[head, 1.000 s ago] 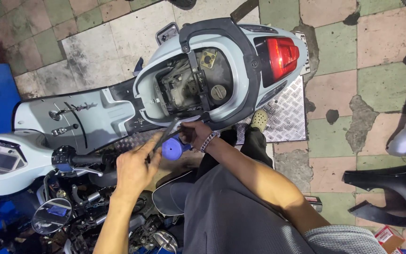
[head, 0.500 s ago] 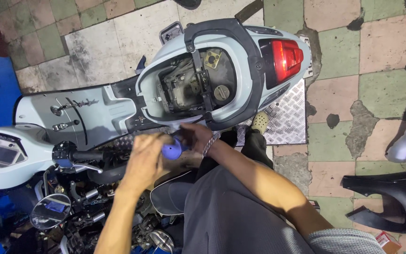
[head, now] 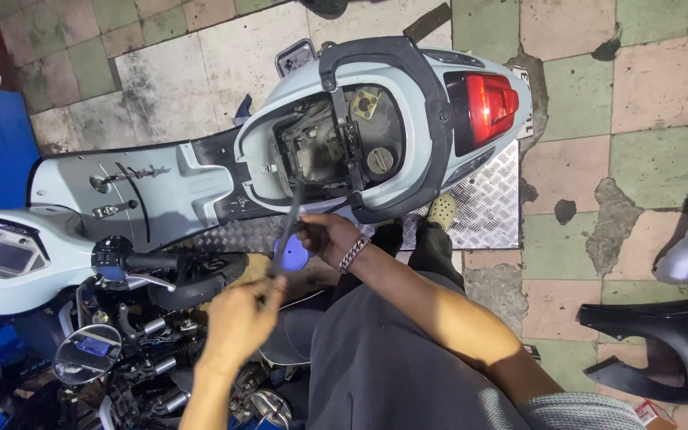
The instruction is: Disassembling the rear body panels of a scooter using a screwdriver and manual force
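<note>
— Where's the strap (head: 287, 231)?

— Between my hands, its long axis running from 12 to 6. My left hand (head: 240, 318) pinches its low end; my right hand (head: 330, 237) (nearer the scooter (head: 408, 103)) is closed on a blue object (head: 292, 253) at its 3 o'clock.

Bright even overhead light, soft shadows, mild glare on the scooter (head: 201, 179), slightly motion-blurred left hand (head: 236, 322).
</note>
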